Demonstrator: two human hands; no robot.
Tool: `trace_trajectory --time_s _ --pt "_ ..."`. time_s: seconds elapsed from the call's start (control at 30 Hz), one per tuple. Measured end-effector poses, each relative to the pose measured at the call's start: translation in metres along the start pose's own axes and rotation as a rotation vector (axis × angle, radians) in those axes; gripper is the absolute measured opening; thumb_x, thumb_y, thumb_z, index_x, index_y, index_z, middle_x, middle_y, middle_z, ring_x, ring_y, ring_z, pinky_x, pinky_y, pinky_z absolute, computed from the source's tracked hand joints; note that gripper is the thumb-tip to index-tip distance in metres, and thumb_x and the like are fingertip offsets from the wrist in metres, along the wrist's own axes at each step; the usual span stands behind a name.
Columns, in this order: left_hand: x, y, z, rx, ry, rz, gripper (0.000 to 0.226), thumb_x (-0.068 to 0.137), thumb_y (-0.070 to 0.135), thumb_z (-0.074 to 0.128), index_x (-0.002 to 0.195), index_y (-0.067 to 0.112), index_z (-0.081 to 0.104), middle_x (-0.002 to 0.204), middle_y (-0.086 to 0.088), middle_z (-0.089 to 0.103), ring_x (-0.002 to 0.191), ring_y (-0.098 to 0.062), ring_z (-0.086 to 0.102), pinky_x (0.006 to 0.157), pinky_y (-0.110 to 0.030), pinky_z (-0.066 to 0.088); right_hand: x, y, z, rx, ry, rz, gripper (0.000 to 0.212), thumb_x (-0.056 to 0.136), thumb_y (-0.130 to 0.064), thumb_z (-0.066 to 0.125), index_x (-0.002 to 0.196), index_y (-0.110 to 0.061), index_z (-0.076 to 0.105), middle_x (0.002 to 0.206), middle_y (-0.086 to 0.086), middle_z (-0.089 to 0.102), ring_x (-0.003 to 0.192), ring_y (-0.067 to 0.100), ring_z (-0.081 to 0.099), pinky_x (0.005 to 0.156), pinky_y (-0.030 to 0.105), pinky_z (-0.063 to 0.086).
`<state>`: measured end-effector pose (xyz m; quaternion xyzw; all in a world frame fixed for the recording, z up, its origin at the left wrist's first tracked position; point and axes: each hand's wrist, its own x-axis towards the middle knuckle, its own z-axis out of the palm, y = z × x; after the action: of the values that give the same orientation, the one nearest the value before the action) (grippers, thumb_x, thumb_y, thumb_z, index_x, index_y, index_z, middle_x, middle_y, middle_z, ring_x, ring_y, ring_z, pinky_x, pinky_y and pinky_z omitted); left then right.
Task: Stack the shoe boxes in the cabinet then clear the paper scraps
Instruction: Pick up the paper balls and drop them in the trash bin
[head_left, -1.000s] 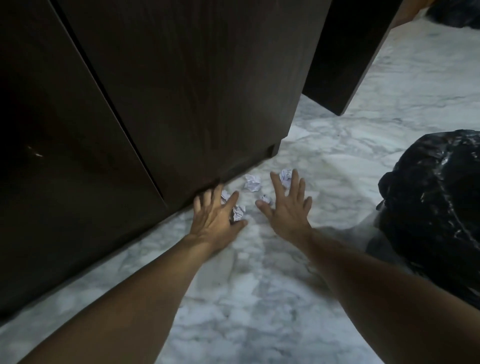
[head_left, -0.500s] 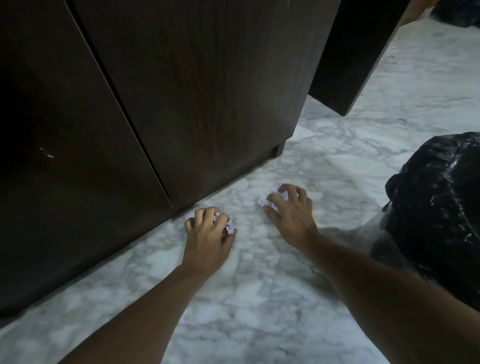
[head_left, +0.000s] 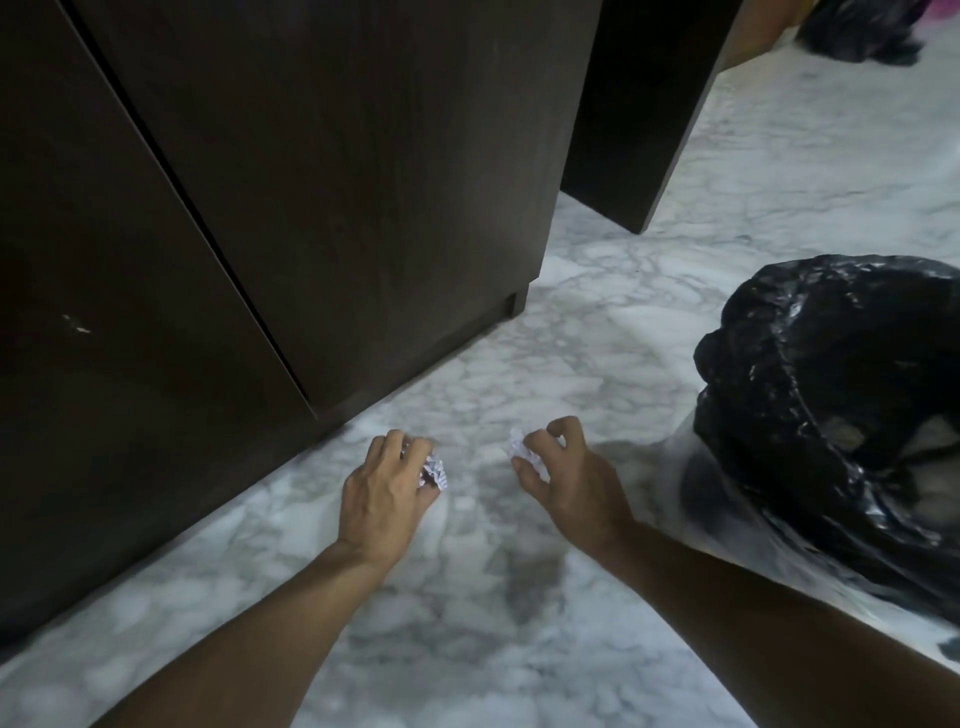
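Head view is showing me both hands low over the marble floor (head_left: 467, 623), just in front of the dark cabinet (head_left: 322, 208), whose doors are sitting closed. My left hand (head_left: 384, 493) is curling its fingers (head_left: 410, 452) around a crumpled paper scrap (head_left: 435, 470), the white wad peeking out on the thumb side. My right hand (head_left: 566, 483) is pinching a second scrap (head_left: 522, 449) between thumb and curled fingertips, with the paper sticking out toward the left hand. I am seeing no loose scraps on the floor around either hand. The black bin bag (head_left: 831, 415) is lying to the right of the right hand's fingers, its mouth gaping toward me; the right hand is clearly the nearer one, while the left has to cross over the floor between them. I am judging the boxes done, since none are showing, and the next move as carrying both wads rightward and dropping them into the bag's opening.
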<state>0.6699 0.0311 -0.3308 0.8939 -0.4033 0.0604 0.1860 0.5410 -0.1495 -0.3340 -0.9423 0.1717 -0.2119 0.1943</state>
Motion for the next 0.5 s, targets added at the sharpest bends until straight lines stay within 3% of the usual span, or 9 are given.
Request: trace_trajectory --time_s 0.1,0.17,0.27,0.33,0.4,0.5 --pt "0.008 0.011 -0.015 -0.080 0.093 -0.051 0.041 0.061 0.014 0.085 0.091 0.018 0.057 0.088 -0.005 0.057 0.083 -0.030 0.061 0.050 -0.032 0.046 0.014 -0.034 -0.032 0.085 -0.011 0.148 0.027 0.093 -0.047 0.051 0.100 -0.022 0.059 0.111 -0.001 0.047 0.073 0.025 0.063 0.060 0.031 0.052" --pt "0.014 0.023 -0.026 -0.174 0.160 -0.091 0.030 0.071 0.014 0.079 0.092 0.015 0.058 0.091 -0.006 0.057 0.086 -0.032 0.060 0.056 -0.036 0.046 0.019 -0.061 -0.060 0.119 0.064 0.181 0.029 0.090 -0.053 0.047 0.104 -0.029 0.054 0.115 -0.005 0.045 0.076 0.026 0.062 0.064 0.030 0.047" --pt "0.023 0.056 -0.047 -0.392 0.212 -0.121 0.020 0.084 0.019 0.071 0.098 0.015 0.058 0.095 -0.003 0.055 0.083 -0.027 0.059 0.064 -0.036 0.047 0.013 -0.094 -0.110 0.210 0.189 0.130 0.029 0.089 -0.054 0.044 0.104 -0.031 0.050 0.111 -0.005 0.046 0.077 0.018 0.059 0.065 0.036 0.053" --pt "0.032 0.087 -0.065 -0.518 0.221 -0.175 0.014 0.087 0.025 0.067 0.094 0.018 0.056 0.094 0.001 0.053 0.083 -0.020 0.055 0.068 -0.031 0.041 0.006 -0.102 -0.150 0.217 0.327 0.087 0.025 0.089 -0.052 0.046 0.103 -0.031 0.050 0.107 -0.002 0.049 0.073 0.009 0.054 0.065 0.027 0.052" --pt "0.046 0.121 -0.085 -0.645 0.266 -0.145 0.013 0.088 0.027 0.066 0.092 0.018 0.056 0.092 -0.002 0.054 0.082 -0.018 0.054 0.069 -0.029 0.039 0.001 -0.095 -0.192 0.178 0.498 0.064 0.029 0.090 -0.046 0.052 0.103 -0.020 0.058 0.099 0.001 0.050 0.072 -0.001 0.044 0.066 0.005 0.040" --pt "0.060 0.178 -0.117 -0.826 0.330 0.025 0.015 0.089 0.027 0.065 0.092 0.019 0.053 0.088 -0.005 0.056 0.072 -0.011 0.049 0.064 -0.015 0.038 -0.009 -0.065 -0.252 0.116 0.661 0.163 0.029 0.093 -0.039 0.054 0.098 -0.011 0.062 0.095 0.004 0.052 0.072 -0.008 0.044 0.067 -0.001 0.032"
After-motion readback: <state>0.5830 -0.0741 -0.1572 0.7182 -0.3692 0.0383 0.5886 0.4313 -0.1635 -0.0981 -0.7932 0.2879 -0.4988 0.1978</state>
